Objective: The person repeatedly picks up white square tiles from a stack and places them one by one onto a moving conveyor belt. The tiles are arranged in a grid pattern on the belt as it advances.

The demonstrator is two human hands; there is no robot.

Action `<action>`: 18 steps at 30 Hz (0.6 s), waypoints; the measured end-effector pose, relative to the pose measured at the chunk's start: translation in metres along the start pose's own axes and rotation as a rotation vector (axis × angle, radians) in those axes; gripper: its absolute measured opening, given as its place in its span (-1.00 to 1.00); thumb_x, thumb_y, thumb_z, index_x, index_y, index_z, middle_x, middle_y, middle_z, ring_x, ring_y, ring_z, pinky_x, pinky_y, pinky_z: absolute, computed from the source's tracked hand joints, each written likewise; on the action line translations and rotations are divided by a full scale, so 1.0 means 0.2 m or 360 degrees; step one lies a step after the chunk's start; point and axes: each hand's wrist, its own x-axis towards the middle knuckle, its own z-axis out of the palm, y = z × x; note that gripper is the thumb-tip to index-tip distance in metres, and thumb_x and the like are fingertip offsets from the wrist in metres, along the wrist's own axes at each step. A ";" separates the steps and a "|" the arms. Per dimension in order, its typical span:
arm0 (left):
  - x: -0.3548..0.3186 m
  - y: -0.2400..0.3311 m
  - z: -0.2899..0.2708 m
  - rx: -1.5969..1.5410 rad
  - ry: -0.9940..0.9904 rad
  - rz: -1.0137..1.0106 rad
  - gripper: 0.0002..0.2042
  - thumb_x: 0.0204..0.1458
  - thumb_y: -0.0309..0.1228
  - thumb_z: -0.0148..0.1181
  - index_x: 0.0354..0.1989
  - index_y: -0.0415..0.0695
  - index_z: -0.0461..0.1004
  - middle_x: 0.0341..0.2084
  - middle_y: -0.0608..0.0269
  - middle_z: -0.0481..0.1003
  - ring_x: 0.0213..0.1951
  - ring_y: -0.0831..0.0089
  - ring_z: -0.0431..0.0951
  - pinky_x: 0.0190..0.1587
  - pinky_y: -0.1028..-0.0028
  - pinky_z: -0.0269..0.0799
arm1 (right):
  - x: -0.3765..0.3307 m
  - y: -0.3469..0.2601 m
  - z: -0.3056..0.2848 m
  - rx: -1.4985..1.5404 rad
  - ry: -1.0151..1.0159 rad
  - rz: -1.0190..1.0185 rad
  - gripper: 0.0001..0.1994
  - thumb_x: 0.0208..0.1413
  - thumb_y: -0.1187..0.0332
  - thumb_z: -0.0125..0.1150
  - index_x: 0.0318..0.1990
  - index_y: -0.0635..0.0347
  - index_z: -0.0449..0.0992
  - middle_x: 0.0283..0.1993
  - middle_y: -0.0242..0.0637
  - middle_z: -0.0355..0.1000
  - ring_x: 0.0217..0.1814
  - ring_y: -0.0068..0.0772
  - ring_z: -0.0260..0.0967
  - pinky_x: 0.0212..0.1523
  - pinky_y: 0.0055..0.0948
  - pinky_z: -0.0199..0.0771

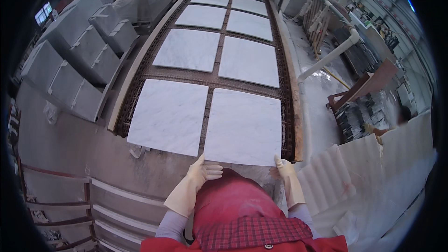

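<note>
A square white marble tile (242, 126) with faint grey veins lies flat at the near end of a conveyor (212, 80), on the right. My left hand (199, 173), in a cream rubber glove, is at its near left corner, thumb at the edge and fingers stretched below it. At the near right corner my right hand (287, 176), gloved alike, has its thumb against the edge and its fingers curled below. Another marble tile (169, 114) lies just left, its near right corner close to my left thumb.
Several more marble tiles (187, 49) run in two columns up the conveyor. Wrapped grey slab stacks (72, 77) stand left, and a metal rack (126, 205) lower left. Foam-covered sheets (364, 168) stand right, with another person's gloved hand (372, 129) behind. A white pipe (329, 58) lies beyond.
</note>
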 end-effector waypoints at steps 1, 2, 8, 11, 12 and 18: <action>0.01 0.00 -0.01 -0.0009 0.0020 0.0005 -0.28 0.23 0.10 -0.38 0.16 -0.47 0.09 0.03 -0.48 0.26 0.02 -0.30 0.36 0.04 -0.13 0.35 | 0.01 0.01 0.00 0.0015 0.0004 -0.0008 -0.33 0.06 -0.31 0.00 -0.35 0.29 0.46 -0.46 -0.12 0.51 -0.53 -0.25 0.51 -0.53 -0.33 0.52; 0.02 0.00 -0.01 -0.0017 0.0039 0.0008 -0.28 0.23 0.09 -0.36 0.17 -0.46 0.09 0.03 -0.48 0.26 0.02 -0.30 0.36 0.04 -0.13 0.36 | 0.01 0.01 0.01 0.0030 0.0010 -0.0015 -0.34 0.06 -0.30 0.01 -0.35 0.30 0.46 -0.46 -0.11 0.51 -0.53 -0.25 0.51 -0.53 -0.33 0.53; 0.03 0.04 0.04 -0.0054 0.0172 -0.0058 -0.31 0.22 0.07 -0.29 0.16 -0.44 0.11 0.02 -0.47 0.27 -0.02 -0.33 0.38 0.02 -0.14 0.37 | 0.01 -0.01 0.01 0.0065 0.0038 0.0006 -0.37 0.07 -0.25 0.05 -0.34 0.30 0.44 -0.48 -0.13 0.51 -0.52 -0.28 0.51 -0.52 -0.35 0.54; 0.03 0.06 0.06 -0.0036 0.0221 -0.0094 -0.31 0.22 0.07 -0.28 0.12 -0.48 0.13 0.01 -0.47 0.27 -0.04 -0.33 0.39 0.02 -0.15 0.37 | 0.01 -0.02 0.01 0.0050 0.0054 0.0006 -0.39 0.08 -0.24 0.05 -0.35 0.30 0.44 -0.48 -0.13 0.51 -0.53 -0.28 0.51 -0.52 -0.35 0.54; 0.02 0.06 0.06 0.0008 0.0229 -0.0057 -0.30 0.22 0.07 -0.29 0.10 -0.50 0.13 0.00 -0.47 0.28 -0.04 -0.34 0.40 0.00 -0.14 0.38 | 0.00 -0.04 0.01 0.0042 0.0044 -0.0022 -0.40 0.09 -0.23 0.05 -0.36 0.30 0.44 -0.50 -0.13 0.51 -0.53 -0.29 0.50 -0.52 -0.36 0.54; 0.04 0.06 0.05 0.0014 0.0224 -0.0039 -0.27 0.22 0.09 -0.31 0.08 -0.55 0.14 0.02 -0.46 0.27 0.00 -0.35 0.36 0.04 -0.16 0.33 | -0.02 -0.11 -0.04 -0.0171 -0.0104 0.0039 -0.37 0.11 -0.23 -0.01 -0.41 0.31 0.47 -0.51 -0.14 0.50 -0.55 -0.31 0.47 -0.53 -0.36 0.47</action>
